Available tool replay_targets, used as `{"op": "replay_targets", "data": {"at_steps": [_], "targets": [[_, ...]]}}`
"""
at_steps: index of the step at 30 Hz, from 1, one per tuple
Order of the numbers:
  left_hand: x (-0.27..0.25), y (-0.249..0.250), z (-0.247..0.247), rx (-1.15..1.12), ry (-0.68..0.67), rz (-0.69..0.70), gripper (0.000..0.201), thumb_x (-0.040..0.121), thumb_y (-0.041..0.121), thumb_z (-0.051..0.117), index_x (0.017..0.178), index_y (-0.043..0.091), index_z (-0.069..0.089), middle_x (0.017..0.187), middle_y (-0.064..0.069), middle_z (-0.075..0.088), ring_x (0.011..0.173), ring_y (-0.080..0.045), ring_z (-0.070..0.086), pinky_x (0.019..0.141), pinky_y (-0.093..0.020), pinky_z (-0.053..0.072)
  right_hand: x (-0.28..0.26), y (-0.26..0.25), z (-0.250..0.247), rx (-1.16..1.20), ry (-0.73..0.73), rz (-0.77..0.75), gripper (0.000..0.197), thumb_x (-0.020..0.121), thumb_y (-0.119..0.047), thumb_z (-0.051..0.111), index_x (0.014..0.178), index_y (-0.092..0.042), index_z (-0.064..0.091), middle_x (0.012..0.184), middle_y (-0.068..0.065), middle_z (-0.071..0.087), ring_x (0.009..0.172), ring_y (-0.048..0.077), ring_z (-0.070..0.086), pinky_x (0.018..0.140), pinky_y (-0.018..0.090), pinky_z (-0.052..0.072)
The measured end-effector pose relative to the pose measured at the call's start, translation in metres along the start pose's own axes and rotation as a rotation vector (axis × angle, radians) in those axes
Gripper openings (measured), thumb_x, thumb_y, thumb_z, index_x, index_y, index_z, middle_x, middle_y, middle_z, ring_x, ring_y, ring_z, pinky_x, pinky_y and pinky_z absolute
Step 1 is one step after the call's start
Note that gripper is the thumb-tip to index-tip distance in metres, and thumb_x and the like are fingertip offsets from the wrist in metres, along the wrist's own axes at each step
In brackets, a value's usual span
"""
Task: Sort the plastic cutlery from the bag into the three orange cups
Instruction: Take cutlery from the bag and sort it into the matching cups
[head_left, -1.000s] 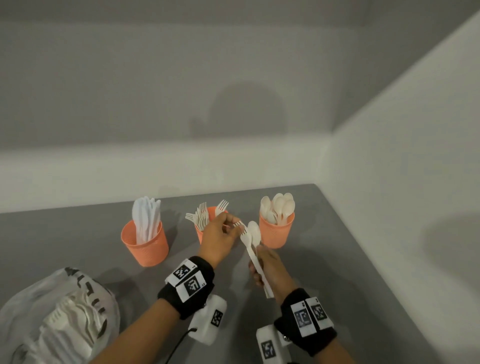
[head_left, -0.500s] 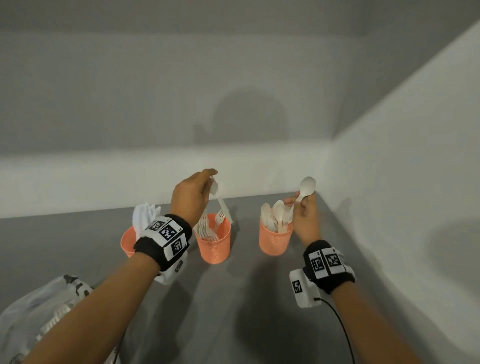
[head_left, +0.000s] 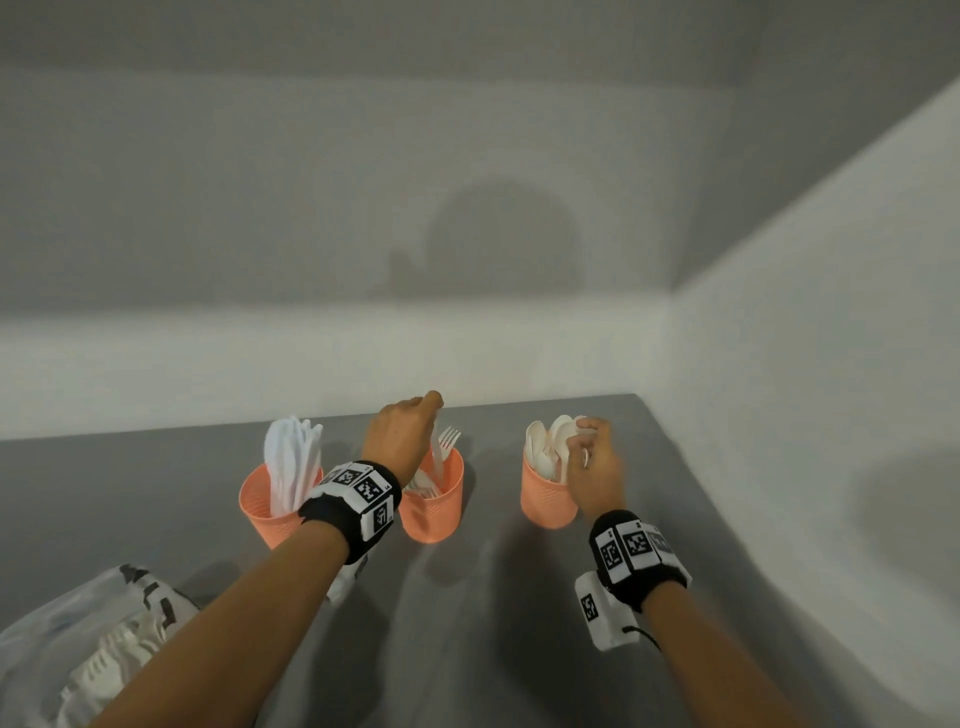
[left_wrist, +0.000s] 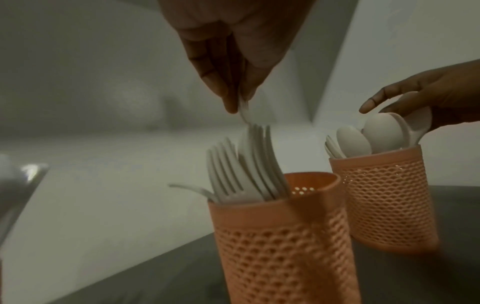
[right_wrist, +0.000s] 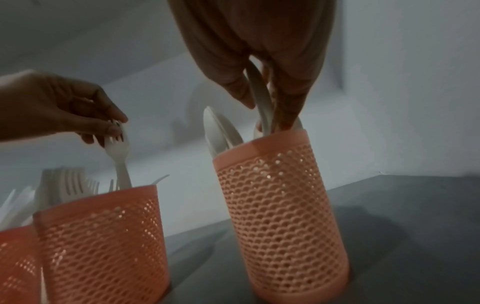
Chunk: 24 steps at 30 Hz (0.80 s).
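Hands above orange cups at frame centre, left hand fingers pinched a fork over the middle cup, right hand fingers gripped a spoon in the right cup.

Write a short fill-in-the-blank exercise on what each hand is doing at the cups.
1. The left hand pinches a ____ over the middle cup.
2. The right hand lowers a ____ into the right cup.
3. The left cup holds only ____.

Missing words: fork; spoon; knives
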<state>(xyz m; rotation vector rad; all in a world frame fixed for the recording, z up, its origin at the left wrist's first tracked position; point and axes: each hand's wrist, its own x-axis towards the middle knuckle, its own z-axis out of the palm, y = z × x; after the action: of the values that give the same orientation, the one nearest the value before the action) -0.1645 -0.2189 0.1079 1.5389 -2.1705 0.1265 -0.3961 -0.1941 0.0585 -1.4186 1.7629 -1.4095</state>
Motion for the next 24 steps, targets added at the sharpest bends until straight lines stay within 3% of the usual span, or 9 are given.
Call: {"op": "replay_targets", "data": {"at_steps": [2, 4, 9, 11, 13, 14, 16, 20, 24], "targets": [[-0.003, 0.000, 0.008, 0.046, -0.154, -0.053, 0.024, 0.091, 0.004, 0.043, 0.112, 0.006, 0.054, 0.093, -0.015, 0.068, 0.082, -0.036, 0.064, 0.063, -0.034, 0.041, -0.001, 0.003, 0.000, -0.020, 0.045, -0.030, 0.030, 0.085, 0.003, 0.044, 0.114, -0.007, 0.048, 0.106, 0.002, 0.054, 0.098, 0.026, 0.056, 0.082, 0.032, 0.044], [-0.009, 0.002, 0.011, 0.090, -0.239, -0.079, 0.025, 0.092, 0.006, 0.040, 0.114, 0.008, 0.052, 0.099, -0.014, 0.067, 0.088, -0.035, 0.063, 0.065, -0.033, 0.039, -0.001, 0.001, -0.001, -0.064, 0.045, -0.061, 0.034, 0.085, -0.001, 0.043, 0.117, -0.006, 0.049, 0.114, 0.010, 0.052, 0.104, 0.026, 0.053, 0.085, 0.030, 0.041], [-0.018, 0.007, 0.014, 0.152, -0.262, -0.045, 0.023, 0.092, 0.008, 0.039, 0.110, 0.008, 0.053, 0.102, -0.011, 0.067, 0.091, -0.033, 0.062, 0.068, -0.033, 0.039, 0.004, 0.003, -0.002, -0.465, -0.033, -0.211, 0.065, 0.079, -0.031, 0.017, 0.120, 0.003, 0.055, 0.130, 0.026, 0.047, 0.119, 0.038, 0.047, 0.101, 0.045, 0.039], [-0.022, 0.009, 0.017, 0.134, -0.237, -0.021, 0.033, 0.096, 0.020, 0.034, 0.120, 0.008, 0.052, 0.116, -0.011, 0.064, 0.106, -0.030, 0.060, 0.088, -0.034, 0.041, 0.012, 0.004, 0.001, -0.669, -0.062, -0.196, 0.058, 0.088, -0.026, 0.017, 0.131, -0.002, 0.048, 0.142, 0.026, 0.037, 0.134, 0.040, 0.033, 0.111, 0.052, 0.027], [-0.026, 0.010, 0.021, 0.138, -0.293, -0.065, 0.061, 0.093, 0.042, 0.014, 0.137, 0.008, 0.040, 0.140, -0.011, 0.048, 0.131, -0.024, 0.042, 0.110, -0.040, 0.026, 0.017, 0.003, 0.003, -0.763, -0.097, -0.157, 0.062, 0.091, -0.034, 0.010, 0.141, -0.009, 0.036, 0.153, 0.020, 0.023, 0.144, 0.033, 0.017, 0.115, 0.052, 0.010], [-0.028, 0.009, 0.021, 0.161, -0.334, -0.101, 0.067, 0.092, 0.047, 0.010, 0.142, 0.008, 0.031, 0.149, -0.010, 0.036, 0.139, -0.022, 0.030, 0.115, -0.043, 0.017, 0.018, 0.003, 0.003, -0.802, -0.121, -0.141, 0.064, 0.091, -0.039, 0.006, 0.144, -0.012, 0.030, 0.155, 0.017, 0.017, 0.145, 0.030, 0.012, 0.116, 0.051, 0.006], [-0.029, 0.009, 0.021, 0.173, -0.408, -0.166, 0.067, 0.096, 0.051, 0.018, 0.147, 0.008, 0.016, 0.157, -0.008, 0.016, 0.145, -0.021, 0.012, 0.117, -0.044, 0.007, 0.021, 0.003, 0.002, -0.855, -0.183, -0.101, 0.058, 0.097, -0.043, 0.012, 0.147, -0.015, 0.023, 0.157, 0.015, 0.011, 0.146, 0.027, 0.006, 0.116, 0.052, 0.002], [-0.026, 0.008, 0.017, 0.078, -0.490, -0.210, 0.076, 0.094, 0.056, 0.024, 0.149, 0.009, 0.001, 0.158, -0.009, 0.001, 0.147, -0.022, 0.001, 0.118, -0.041, 0.003, 0.022, -0.006, -0.001, -0.872, -0.211, -0.015, 0.066, 0.096, -0.053, 0.020, 0.150, -0.017, 0.006, 0.158, 0.017, 0.003, 0.147, 0.027, -0.001, 0.115, 0.054, -0.002], [-0.026, 0.007, 0.003, -0.112, -0.384, -0.251, 0.078, 0.093, 0.055, 0.028, 0.148, 0.008, -0.001, 0.158, -0.011, 0.001, 0.146, -0.023, 0.003, 0.119, -0.039, 0.006, 0.011, -0.034, 0.004, -0.687, -0.167, -0.049, 0.069, 0.095, -0.053, 0.025, 0.150, -0.019, 0.001, 0.158, 0.016, 0.001, 0.147, 0.027, -0.001, 0.115, 0.052, -0.003]]}}
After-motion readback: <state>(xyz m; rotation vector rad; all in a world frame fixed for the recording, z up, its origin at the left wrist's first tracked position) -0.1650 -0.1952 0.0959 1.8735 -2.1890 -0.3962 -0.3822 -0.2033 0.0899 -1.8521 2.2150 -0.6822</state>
